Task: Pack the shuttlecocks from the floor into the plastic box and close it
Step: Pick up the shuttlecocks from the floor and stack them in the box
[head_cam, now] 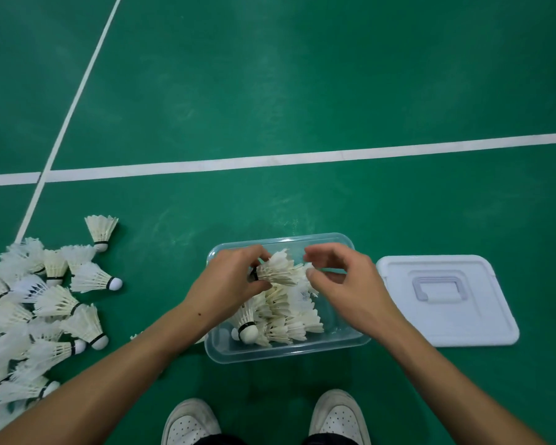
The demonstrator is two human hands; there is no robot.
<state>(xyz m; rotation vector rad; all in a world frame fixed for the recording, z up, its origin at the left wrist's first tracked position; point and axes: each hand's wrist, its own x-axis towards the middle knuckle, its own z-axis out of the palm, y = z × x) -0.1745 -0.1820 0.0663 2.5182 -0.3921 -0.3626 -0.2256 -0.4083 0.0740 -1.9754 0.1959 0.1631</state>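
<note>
Over the plastic box [286, 350], the left hand [230, 277] grips a shuttlecock [278, 271]; the right hand [341, 277] hovers loosely curled, empty. Packing is midway (lid [446, 300] off beside the box): next, nest it among those inside.

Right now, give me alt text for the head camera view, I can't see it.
The left hand holds a shuttlecock over a clear plastic box part-filled with shuttlecocks; the right hand hovers beside it. Loose shuttlecocks lie left on the green floor, the white lid right.

The clear plastic box [286, 348] stands open, white feathered shuttlecocks [280, 316] stacked inside; left of it a loose heap [36, 309] lies, right of it the white lid [446, 300].
</note>
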